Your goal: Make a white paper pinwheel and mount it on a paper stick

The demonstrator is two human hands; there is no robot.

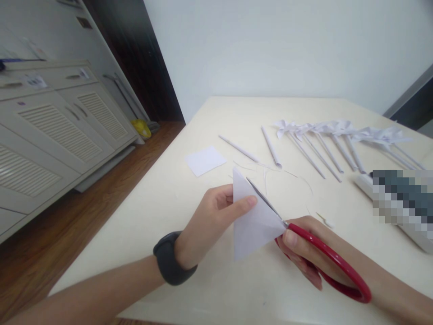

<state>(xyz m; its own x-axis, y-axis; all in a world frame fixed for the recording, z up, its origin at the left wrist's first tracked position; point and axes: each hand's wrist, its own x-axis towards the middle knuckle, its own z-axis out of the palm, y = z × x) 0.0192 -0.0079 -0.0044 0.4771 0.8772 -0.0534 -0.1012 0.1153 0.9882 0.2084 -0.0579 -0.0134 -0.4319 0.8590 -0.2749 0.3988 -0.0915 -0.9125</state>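
Observation:
My left hand (225, 210) pinches a white piece of paper (252, 225) folded into a triangle, thumb on the near face and fingers behind. In my right hand (304, 246) is a pair of scissors (333, 257) with red handles. Its blades lie along the triangle's upper right edge, with the pivot by the right corner; how much paper lies between the blades I cannot tell. On the table beyond my hands are a flat white paper square (205, 160) and two rolled paper sticks, one lying slantwise (238, 148) and one thicker (271, 146).
Several paper pinwheels (314, 128) on paper sticks lie in a row at the back right of the table (162, 194). Thin paper strips (265, 180) are scattered behind the scissors. A pale long object, partly blurred out (414, 232), lies at the right. Cabinets (64, 122) stand left.

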